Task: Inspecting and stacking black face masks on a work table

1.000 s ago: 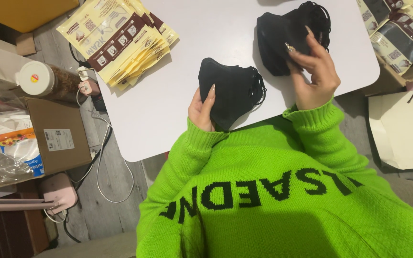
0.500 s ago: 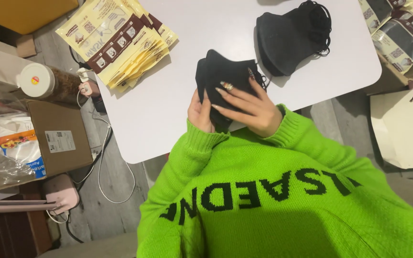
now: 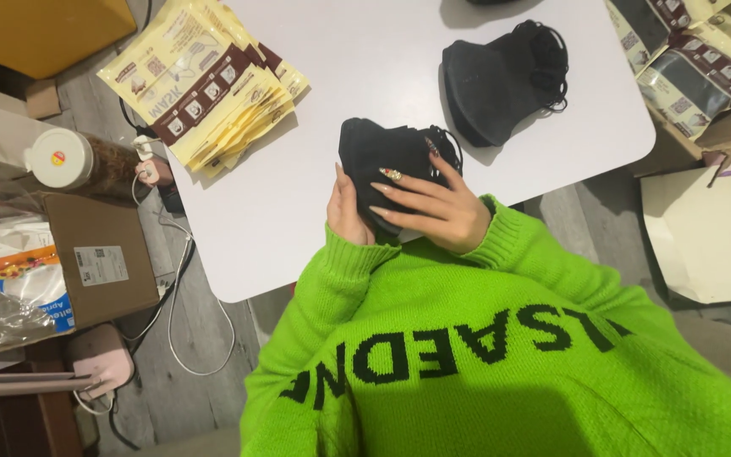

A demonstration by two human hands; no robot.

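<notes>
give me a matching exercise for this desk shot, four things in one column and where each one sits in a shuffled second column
Things:
1. small bundle of black masks
2. larger pile of black masks
3. yellow and brown packets
4. cardboard box

Places:
A. fanned out on the white table, near its corner by the floor cables
B. on the floor beside the table, next to crinkled clear plastic
C. held between the left hand and right hand
D. lying alone on the table, beyond the hands

Pairs: 1-C, 2-D, 3-A, 4-B
</notes>
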